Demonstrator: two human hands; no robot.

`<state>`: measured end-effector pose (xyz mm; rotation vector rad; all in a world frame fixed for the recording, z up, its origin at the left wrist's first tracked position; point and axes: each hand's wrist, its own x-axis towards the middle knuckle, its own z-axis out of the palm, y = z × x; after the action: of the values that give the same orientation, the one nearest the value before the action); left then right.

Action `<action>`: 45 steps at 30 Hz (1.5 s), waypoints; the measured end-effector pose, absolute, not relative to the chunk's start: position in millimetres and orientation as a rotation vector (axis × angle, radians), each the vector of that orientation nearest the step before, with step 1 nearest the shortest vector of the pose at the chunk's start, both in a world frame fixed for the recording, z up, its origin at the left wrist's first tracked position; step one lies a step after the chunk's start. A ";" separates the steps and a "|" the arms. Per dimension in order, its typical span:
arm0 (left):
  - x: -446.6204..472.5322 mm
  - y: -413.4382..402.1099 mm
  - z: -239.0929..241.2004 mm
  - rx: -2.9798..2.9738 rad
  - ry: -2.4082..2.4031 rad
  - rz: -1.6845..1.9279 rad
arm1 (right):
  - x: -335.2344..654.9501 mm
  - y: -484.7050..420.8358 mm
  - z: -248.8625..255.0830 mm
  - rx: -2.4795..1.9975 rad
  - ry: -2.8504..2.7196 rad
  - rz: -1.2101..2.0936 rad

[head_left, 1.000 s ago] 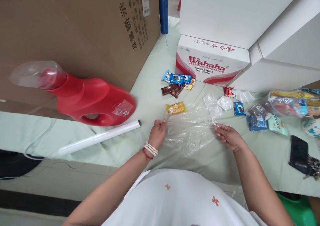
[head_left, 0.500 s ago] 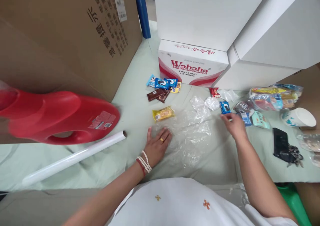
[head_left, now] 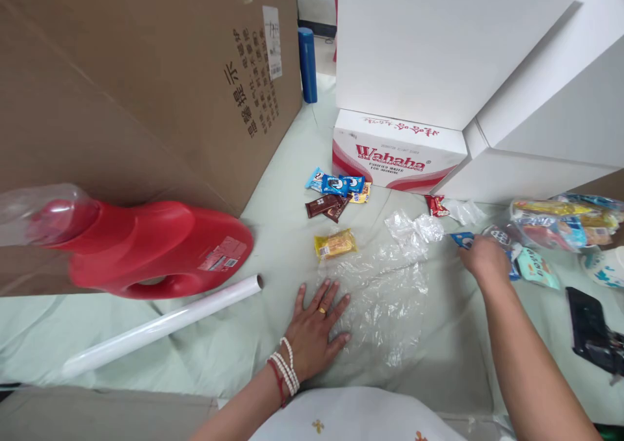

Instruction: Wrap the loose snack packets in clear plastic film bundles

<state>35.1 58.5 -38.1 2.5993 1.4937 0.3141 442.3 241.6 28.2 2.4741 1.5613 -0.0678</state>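
Observation:
My left hand (head_left: 316,332) lies flat with its fingers spread, at the left edge of a crinkled clear plastic bag (head_left: 390,304). Just above it sits a yellow-wrapped snack (head_left: 335,243). On the right, my right hand (head_left: 483,258) is closed over a small blue snack packet (head_left: 461,239), mostly hidden by the fingers. Next to that hand are a dark round-printed packet (head_left: 498,234) and a mint-green packet (head_left: 536,267). Farther back, blue packets (head_left: 334,184) and brown bars (head_left: 322,205) form a small pile. A red packet (head_left: 436,206) rests by crumpled clear wrappers (head_left: 407,226).
A Wahaha carton (head_left: 400,158) and white boxes (head_left: 448,45) stand behind. At left are a big cardboard box (head_left: 146,90), a red jug (head_left: 160,249) and a white roll (head_left: 166,327). To the right lie bagged snacks (head_left: 560,223), a paper cup (head_left: 604,265) and a black phone-like object (head_left: 587,321).
The fingers of my left hand have spread wider. My right hand has closed further over the blue packet, covering more of it. The view has shifted, so everything sits lower and mostly farther right.

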 end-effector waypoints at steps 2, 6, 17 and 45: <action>36.1 59.0 -38.2 2.593 1.494 0.322 | 439.4 242.1 47.8 2.520 1.624 0.022; 37.8 60.1 -37.5 2.578 1.497 0.357 | 379.5 269.1 76.1 2.402 2.254 -0.017; 39.5 60.6 -38.8 2.533 1.531 0.389 | 144.8 377.9 52.7 1.570 2.604 -0.194; 47.7 60.0 -38.2 2.340 1.603 0.442 | 347.4 117.5 55.6 1.978 2.387 -0.671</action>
<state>47.7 60.0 -38.2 2.3401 1.6028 0.4423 347.4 117.5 55.6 1.9785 2.3870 -0.6709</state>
